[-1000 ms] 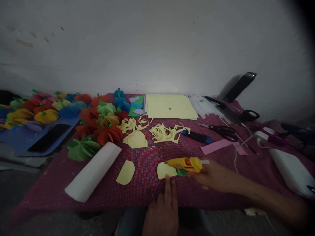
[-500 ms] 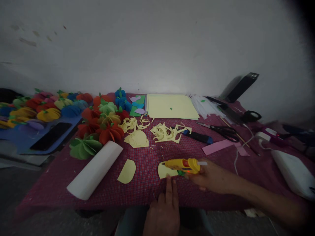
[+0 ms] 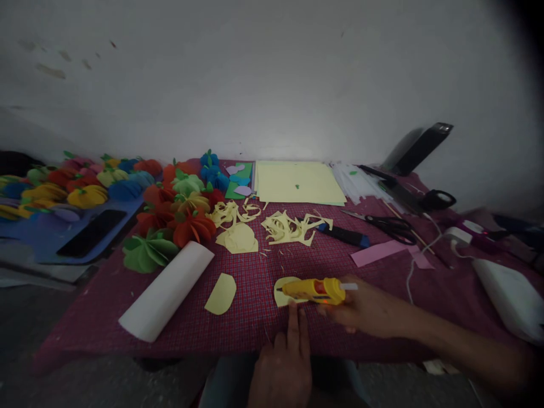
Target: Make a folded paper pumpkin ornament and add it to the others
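Note:
My right hand (image 3: 355, 303) is wrapped round a yellow glue gun (image 3: 317, 289) with a white glue stick poking out of its back. Its dark nozzle lies over the left part of a pale yellow paper cutout (image 3: 285, 299), whose middle the gun covers. My left hand (image 3: 285, 362) holds nothing; two outstretched fingers press on the cutout's lower edge, the others curl under. A second pale yellow cutout (image 3: 221, 294) lies on the cloth to the left, beside a white paper roll (image 3: 168, 292).
Yellow paper scraps (image 3: 291, 228), a blue-black cutter (image 3: 346, 235), scissors (image 3: 389, 225) and a pink paper strip (image 3: 380, 251) lie beyond my hands. Colourful paper pumpkins (image 3: 191, 224) crowd the left. Yellow sheets (image 3: 300, 181) rest by the wall; a white cable (image 3: 410, 277) runs on the right.
The glue gun's nozzle has shifted slightly left and down across the cutout. My left fingers stay on its lower edge. The whole view has moved slightly.

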### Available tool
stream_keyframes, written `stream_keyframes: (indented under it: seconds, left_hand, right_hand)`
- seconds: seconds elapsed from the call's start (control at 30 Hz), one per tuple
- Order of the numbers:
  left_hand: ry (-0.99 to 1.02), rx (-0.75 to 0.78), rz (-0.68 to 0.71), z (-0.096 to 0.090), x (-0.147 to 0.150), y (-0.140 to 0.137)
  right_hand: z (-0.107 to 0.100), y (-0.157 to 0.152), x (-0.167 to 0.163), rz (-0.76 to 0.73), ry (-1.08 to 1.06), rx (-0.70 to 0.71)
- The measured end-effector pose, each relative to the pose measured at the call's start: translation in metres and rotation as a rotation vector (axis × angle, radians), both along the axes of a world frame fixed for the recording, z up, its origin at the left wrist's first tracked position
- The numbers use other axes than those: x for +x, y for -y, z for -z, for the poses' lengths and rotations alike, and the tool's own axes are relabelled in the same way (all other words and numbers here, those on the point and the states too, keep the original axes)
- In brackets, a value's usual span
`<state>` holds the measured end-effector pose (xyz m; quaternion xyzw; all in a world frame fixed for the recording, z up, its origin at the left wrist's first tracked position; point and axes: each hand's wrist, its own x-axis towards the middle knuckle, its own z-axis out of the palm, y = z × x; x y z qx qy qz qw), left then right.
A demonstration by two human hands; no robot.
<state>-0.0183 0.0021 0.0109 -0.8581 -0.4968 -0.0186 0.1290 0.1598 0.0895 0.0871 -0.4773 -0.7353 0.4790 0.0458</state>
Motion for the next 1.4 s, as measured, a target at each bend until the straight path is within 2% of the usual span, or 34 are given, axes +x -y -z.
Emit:
stream_keyframes:
  seconds: [0.6, 0.97, 1.03, 1.13, 1.3, 1.4]
  left_hand:
    - [0.018, -0.030, -0.007, 0.004, 0.000, 0.002]
    - [0.049, 0.007, -0.002, 0.005, 0.000, 0.002]
    - [0.038, 0.013, 0.003, 0.005, 0.000, 0.002]
    - [0.016, 0.025, -0.002, 0.004, 0.000, 0.002]
    - [0.004, 0.027, -0.012, 0.003, 0.000, 0.002]
    - [0.013, 0.024, -0.009, 0.001, -0.001, 0.001]
  right_hand:
    - [-0.007, 0.004, 0.001, -0.091, 0.036, 0.008]
    - [-0.007, 0.011, 0.005, -0.055, 0.061, -0.003]
    - [-0.009, 0.013, 0.008, -0.049, 0.095, 0.039]
    - [-0.011, 0.016, 0.016, -0.037, 0.116, 0.219]
    - [-0.015, 0.022, 0.027, 0.021, 0.014, 0.372]
    - [-0.017, 0.026, 0.031, -0.012, 0.018, 0.484]
